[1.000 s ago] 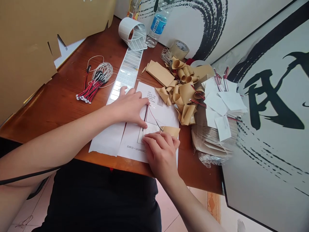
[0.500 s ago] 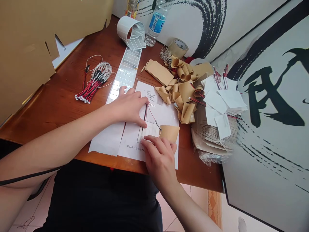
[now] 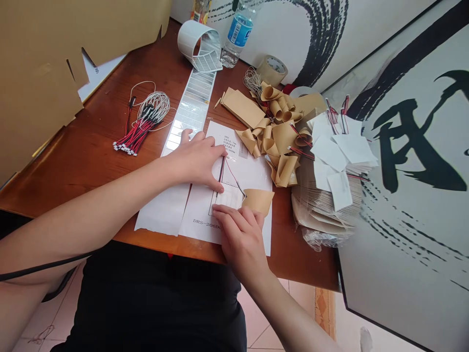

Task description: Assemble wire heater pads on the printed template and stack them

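Note:
My left hand [image 3: 198, 159] lies on a printed white sheet [image 3: 200, 208] with its fingers spread. Its index fingertip touches the upper end of a thin red-and-black wire [image 3: 231, 172], and its thumb rests lower, by a dark printed line. My right hand [image 3: 244, 239] is bent over a white label [image 3: 229, 198], with its fingers close together on the label's near-left edge; its thumb is hidden. A curled brown paper piece [image 3: 259, 200] sticks out beyond the right knuckles, and the wire's lower end runs to it.
A bundle of red-and-black wires [image 3: 141, 124] lies at left. Behind stand a label roll [image 3: 190, 39], a water bottle [image 3: 238, 36] and a tape roll [image 3: 273, 70]. Rolled brown papers [image 3: 284, 134] and a stack of white-labelled cards [image 3: 326, 205] are at right. A cardboard box [image 3: 44, 63] borders the left.
The right fingertips have shifted slightly left and up on the label. My left hand stays in place, and the view has moved a little.

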A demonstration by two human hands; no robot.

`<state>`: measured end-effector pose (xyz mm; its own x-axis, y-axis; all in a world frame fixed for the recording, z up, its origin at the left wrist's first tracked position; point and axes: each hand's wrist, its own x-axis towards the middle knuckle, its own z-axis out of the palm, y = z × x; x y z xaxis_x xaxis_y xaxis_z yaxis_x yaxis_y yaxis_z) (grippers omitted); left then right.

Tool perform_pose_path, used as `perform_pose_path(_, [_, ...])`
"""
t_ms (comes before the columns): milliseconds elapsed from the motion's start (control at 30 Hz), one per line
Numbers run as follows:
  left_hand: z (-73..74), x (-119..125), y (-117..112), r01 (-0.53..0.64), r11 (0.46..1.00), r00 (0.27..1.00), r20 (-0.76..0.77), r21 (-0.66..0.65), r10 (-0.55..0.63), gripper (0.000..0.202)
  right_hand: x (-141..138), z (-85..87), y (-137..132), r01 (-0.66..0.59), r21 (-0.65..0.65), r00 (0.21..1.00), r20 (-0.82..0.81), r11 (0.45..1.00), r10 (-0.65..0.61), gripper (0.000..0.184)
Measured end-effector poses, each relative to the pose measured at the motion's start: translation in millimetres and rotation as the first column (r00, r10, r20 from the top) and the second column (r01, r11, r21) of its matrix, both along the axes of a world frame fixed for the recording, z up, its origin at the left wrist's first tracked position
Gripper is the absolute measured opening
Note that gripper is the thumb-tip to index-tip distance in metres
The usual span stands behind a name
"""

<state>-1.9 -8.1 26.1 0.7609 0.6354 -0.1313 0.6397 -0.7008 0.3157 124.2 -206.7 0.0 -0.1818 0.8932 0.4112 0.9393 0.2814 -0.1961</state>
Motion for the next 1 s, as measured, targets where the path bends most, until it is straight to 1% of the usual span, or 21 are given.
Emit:
perform_pose_path(167, [0.4, 0.2, -0.3, -0.002, 1.0, 1.0, 0.004, 0.002, 0.002, 0.091, 0.0, 0.0, 0.1, 0.014, -0.009, 1.0, -0.026, 1.0, -0.015, 0.037])
perform_pose_path(333, [0.8, 0.4, 0.1, 0.005, 1.0, 1.0, 0.007, 0.003, -0.005, 0.091, -2.6, -1.2, 0.5, 0.042, 0.013, 0.999, -0.029, 0.999, -0.042, 0.022])
perform_pose_path(400, [0.9, 0.4, 0.2, 0.003, 1.0, 1.0, 0.007, 0.003, -0.003, 0.091, -3.6, -1.7, 0.6, 0.042, 0.013, 0.999, -0.027, 0.999, -0.042, 0.021])
perform_pose_path(567, [1.4, 0.2, -0.2, 0.007, 1.0, 1.0, 0.012, -0.001, -0.007, 0.091, -4.3, -2.0, 0.6, 0.043, -0.018, 0.999, -0.028, 0.999, -0.043, 0.023])
perform_pose_path(700, [1.9, 0.4, -0.5, 0.001, 1.0, 1.0, 0.001, 0.0, -0.001, 0.09, -4.2, -1.9, 1.4, 0.042, -0.002, 0.999, -0.025, 0.999, -0.042, 0.024])
perform_pose_path(1000, [2.1, -0.1, -0.5, 0.014, 1.0, 1.0, -0.008, 0.01, -0.014, 0.09, -1.1, -0.3, 3.0, 0.008, -0.008, 1.0, -0.019, 1.0, -0.008, 0.036])
